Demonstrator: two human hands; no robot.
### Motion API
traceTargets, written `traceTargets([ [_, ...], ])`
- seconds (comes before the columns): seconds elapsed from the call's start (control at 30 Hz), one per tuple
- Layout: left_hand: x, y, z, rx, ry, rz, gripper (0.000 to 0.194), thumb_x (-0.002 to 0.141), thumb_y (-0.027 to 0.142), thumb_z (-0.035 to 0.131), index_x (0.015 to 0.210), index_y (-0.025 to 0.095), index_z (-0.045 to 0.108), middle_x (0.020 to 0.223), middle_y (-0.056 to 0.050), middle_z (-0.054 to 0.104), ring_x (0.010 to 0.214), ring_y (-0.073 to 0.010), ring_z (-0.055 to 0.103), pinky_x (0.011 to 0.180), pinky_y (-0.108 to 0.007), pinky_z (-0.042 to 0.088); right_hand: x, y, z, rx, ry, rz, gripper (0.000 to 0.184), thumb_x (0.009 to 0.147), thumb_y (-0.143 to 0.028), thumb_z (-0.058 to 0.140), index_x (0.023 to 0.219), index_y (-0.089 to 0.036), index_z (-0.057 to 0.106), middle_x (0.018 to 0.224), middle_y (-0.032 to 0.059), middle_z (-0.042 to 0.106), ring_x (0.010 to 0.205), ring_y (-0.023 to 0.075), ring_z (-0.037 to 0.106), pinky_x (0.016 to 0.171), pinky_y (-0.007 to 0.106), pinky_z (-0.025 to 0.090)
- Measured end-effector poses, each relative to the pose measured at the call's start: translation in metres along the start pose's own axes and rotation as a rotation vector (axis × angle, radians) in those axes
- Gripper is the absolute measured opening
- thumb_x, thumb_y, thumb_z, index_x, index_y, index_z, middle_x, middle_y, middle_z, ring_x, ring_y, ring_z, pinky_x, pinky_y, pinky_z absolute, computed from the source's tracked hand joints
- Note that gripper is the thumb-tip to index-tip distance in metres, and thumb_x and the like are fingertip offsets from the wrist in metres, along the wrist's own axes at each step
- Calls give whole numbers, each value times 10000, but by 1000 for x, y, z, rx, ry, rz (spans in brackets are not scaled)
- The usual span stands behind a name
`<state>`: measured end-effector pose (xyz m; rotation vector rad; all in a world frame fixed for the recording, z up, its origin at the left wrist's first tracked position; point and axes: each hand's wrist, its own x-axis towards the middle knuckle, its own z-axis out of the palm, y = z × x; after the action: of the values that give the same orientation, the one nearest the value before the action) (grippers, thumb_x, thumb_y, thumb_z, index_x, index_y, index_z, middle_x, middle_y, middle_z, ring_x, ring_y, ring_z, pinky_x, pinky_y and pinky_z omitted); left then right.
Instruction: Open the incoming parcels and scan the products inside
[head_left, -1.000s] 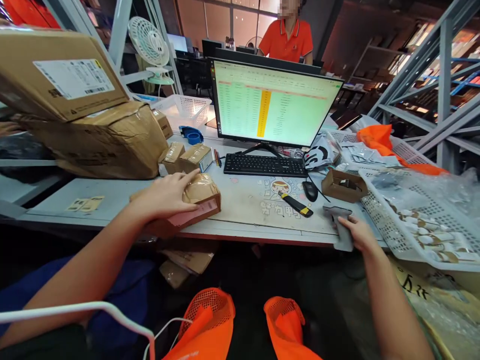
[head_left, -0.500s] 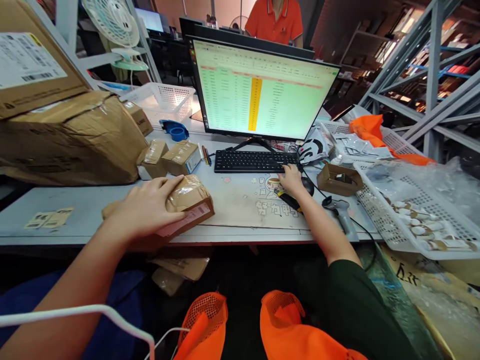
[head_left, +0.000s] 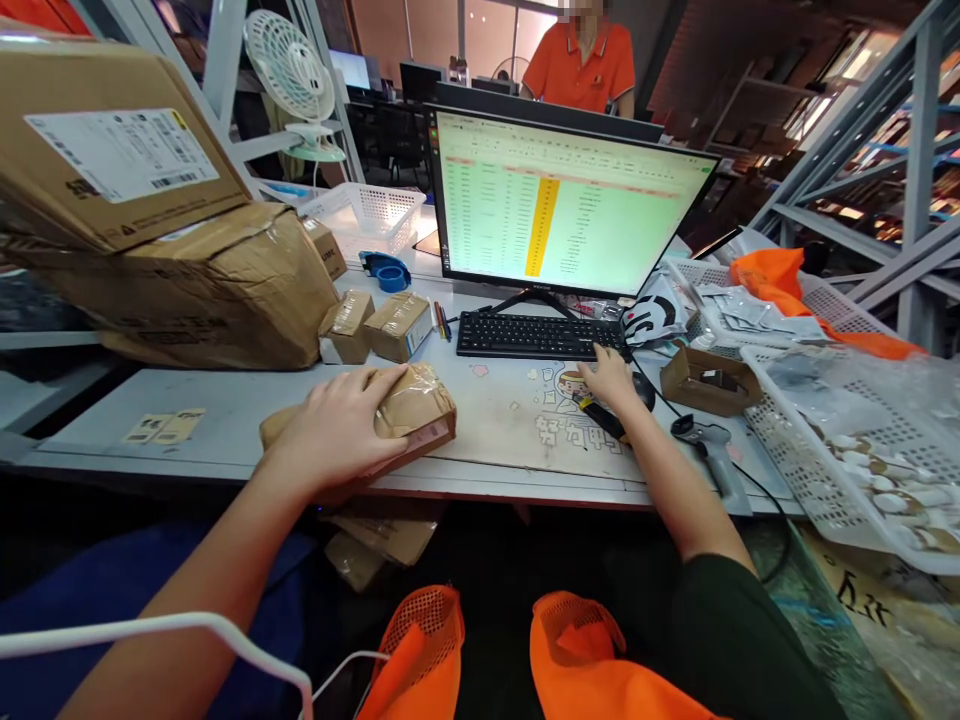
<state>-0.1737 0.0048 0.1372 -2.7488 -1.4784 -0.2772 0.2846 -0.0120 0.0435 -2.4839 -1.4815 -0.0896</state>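
One taped parcel [head_left: 420,402] lies at the front edge of the tabletop [head_left: 240,400], left of the middle. My left fingers [head_left: 377,387] grip it, thumb along the near side and the rest over the top. My right fingers [head_left: 600,353] are loosely extended and hold nothing; their tips are at the near edge of the keyboard [head_left: 525,335], towards its right end, though I cannot tell whether a key is down.

The parcel looks closed, with clear tape over its top and a label on its near side. Rows fill the monitor [head_left: 570,200], too small to read, so I cannot tell whether any of them belongs to this parcel. The scanner [head_left: 718,458] lies out of my grip, near the front edge, on the right.

Close to my right wrist are the cutter [head_left: 601,419] and the mouse [head_left: 643,391], partly covered; both crowd that arm's space. Beyond the mouse, an open box [head_left: 709,382] sits beside the white basket [head_left: 780,455] at the right edge, and the scanner's cable hangs over the front edge.

Two small boxes [head_left: 401,326] stand behind the parcel, with big cartons [head_left: 225,290] stacked towards the left back corner. Two stickers [head_left: 165,427] lie flat near the front left. Past the monitor stands a person [head_left: 581,70] in orange.
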Motion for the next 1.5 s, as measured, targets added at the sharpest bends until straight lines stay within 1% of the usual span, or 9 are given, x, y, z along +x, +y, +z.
traceTargets([
  [0.17, 12, 0, -13, -20, -131, 208, 982, 823, 727, 623, 1640, 236, 384, 1540, -154, 518, 1347, -391, 532, 1137, -480, 410, -91, 44, 10, -68, -132, -31, 618, 999, -491, 554, 1515, -151, 540, 1437, 209, 604, 1342, 381, 533, 1127, 542, 387],
  [0.3, 26, 19, -23, -32, -299, 561, 885, 843, 538, 684, 1644, 312, 383, 1640, -93, 434, 1475, -380, 429, 1219, -492, 343, -138, 60, 19, 13, 13, -149, 507, 1014, -322, 462, 1443, -82, 588, 1273, 222, 656, 1196, 351, 603, 1058, 498, 471],
  [0.37, 21, 33, -19, -18, -276, 656, 757, 906, 336, 602, 1635, 351, 397, 1688, -57, 376, 1559, -365, 320, 1266, -535, 270, -156, 57, 17, 153, 107, -235, 498, 1008, -325, 458, 1420, -85, 603, 1242, 216, 653, 1148, 333, 624, 1009, 474, 523],
  [0.47, -4, 47, -5, 28, -131, 567, 760, 910, 243, 565, 1647, 284, 390, 1741, -111, 248, 1611, -402, 192, 1279, -607, 216, -191, 37, 3, 395, 267, -420, 447, 1017, -331, 480, 1406, -158, 618, 1194, 163, 659, 1081, 285, 657, 959, 441, 575],
  [0.63, -40, 55, 33, -76, -6, 391, 1114, 843, 654, 709, 1701, 157, 202, 1759, -215, 30, 1622, -478, 25, 1272, -679, 160, -245, -19, -27, 546, 316, -751, 374, 1028, -340, 610, 1374, -207, 656, 1098, 112, 676, 948, 215, 685, 829, 343, 611],
  [0.8, -33, 60, 63, -179, 273, 366, 839, 887, 529, 674, 1608, 183, 420, 1713, -198, 284, 1625, -402, 164, 1287, -615, 174, -242, -55, -33, 501, 338, -900, 364, 1036, -367, 617, 1314, -151, 707, 1047, 131, 693, 888, 215, 689, 766, 330, 609],
  [1.17, -30, 62, 58, -178, 288, 440, 752, 916, 518, 629, 1544, 123, 507, 1657, -205, 396, 1587, -421, 276, 1257, -617, 248, -234, -62, -30, 416, 460, -809, 351, 1028, -376, 627, 1291, -176, 747, 1059, 131, 707, 901, 221, 675, 779, 338, 583],
  [1.3, -29, 68, 57, -166, 266, 429, 694, 965, 525, 596, 1537, 140, 527, 1633, -184, 444, 1579, -409, 302, 1252, -601, 278, -214, -39, -27, 401, 471, -743, 358, 1018, -424, 638, 1274, -208, 766, 1061, 119, 707, 920, 221, 681, 819, 339, 578],
  [1.5, -36, 38, 43, -253, 144, 458, 662, 996, 510, 540, 1572, 185, 516, 1679, -147, 380, 1612, -393, 221, 1298, -638, 182, -197, 37, -7, 367, 572, -306, 456, 1019, -507, 597, 1273, -167, 766, 1020, 118, 700, 882, 231, 682, 790, 345, 572],
])
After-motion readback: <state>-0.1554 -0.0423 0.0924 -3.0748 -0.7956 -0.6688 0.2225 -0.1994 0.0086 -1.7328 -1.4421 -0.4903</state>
